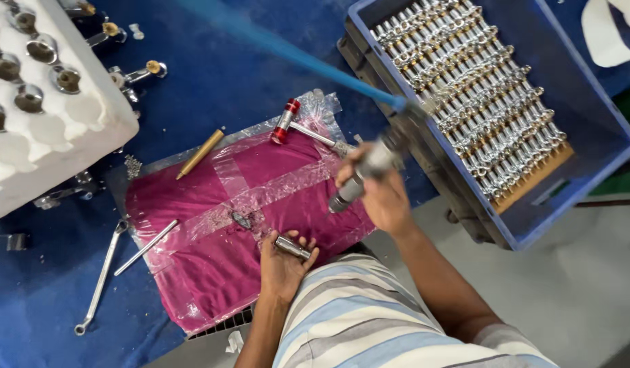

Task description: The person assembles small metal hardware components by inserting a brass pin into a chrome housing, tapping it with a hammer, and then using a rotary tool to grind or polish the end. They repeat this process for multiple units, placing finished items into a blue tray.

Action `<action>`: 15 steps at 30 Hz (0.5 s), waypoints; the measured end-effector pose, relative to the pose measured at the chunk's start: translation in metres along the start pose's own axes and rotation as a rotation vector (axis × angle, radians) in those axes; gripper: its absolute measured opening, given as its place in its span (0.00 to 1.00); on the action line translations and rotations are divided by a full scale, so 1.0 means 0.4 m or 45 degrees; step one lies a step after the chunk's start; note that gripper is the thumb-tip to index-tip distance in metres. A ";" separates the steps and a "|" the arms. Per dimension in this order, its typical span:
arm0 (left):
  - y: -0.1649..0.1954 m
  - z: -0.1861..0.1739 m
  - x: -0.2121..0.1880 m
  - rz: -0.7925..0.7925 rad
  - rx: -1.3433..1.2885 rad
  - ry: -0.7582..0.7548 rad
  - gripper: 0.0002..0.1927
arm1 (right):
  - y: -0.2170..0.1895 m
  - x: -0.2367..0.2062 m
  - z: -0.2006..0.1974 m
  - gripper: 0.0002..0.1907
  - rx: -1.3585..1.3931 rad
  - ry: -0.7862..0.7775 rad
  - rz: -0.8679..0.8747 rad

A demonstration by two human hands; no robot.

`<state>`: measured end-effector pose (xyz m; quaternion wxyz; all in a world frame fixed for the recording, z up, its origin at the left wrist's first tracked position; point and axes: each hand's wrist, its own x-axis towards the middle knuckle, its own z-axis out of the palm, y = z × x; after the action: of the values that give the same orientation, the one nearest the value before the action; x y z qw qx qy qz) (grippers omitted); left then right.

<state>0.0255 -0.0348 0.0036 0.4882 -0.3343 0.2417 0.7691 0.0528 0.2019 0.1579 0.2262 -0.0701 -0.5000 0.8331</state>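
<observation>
Magenta cloth (213, 266), taped under clear plastic on the blue bench (49, 293), is where we work. Our left hand (282, 262) lies palm up at the cloth's near edge, fingers curled loosely round a short metal fitting (292, 247) that rests across the palm. Our right hand (380, 194) is closed firmly about a silver air tool (361, 178), its nose tilted down toward the cloth and its blue hose (294, 51) running up and away to the left. Tool and fitting are near each other but apart.

To do this well, we judge it best to keep the fitting steady in the palm with its open end turned to the tool, and to bring the nose in square, not at a slant, with fingertips clear of the tip.

Beside the cloth lie a small red-headed hammer (288, 121), a brass rod (200, 154), a thin steel rod (146, 247) and a spanner (100, 276). A blue crate (601, 129) of shiny fittings stands to the right, a white foam tray (83, 129) of parts to the left.
</observation>
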 end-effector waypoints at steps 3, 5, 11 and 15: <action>-0.009 -0.010 0.010 -0.080 0.001 -0.042 0.21 | -0.018 -0.049 0.004 0.18 -0.153 -0.357 -0.278; -0.022 -0.030 0.026 -0.118 -0.048 -0.145 0.21 | 0.007 -0.074 0.018 0.19 -0.232 -0.410 -0.358; -0.088 -0.086 0.161 -0.270 -0.233 -0.140 0.20 | 0.058 -0.161 0.076 0.12 -0.242 -0.385 -0.332; -0.118 -0.051 0.208 -0.228 -0.245 -0.033 0.19 | 0.086 -0.164 0.046 0.12 -0.335 -0.628 -0.467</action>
<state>0.0492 0.0190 -0.0743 0.5235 -0.3898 0.1295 0.7465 0.0942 0.1441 0.1301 0.2335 0.1963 -0.6473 0.6986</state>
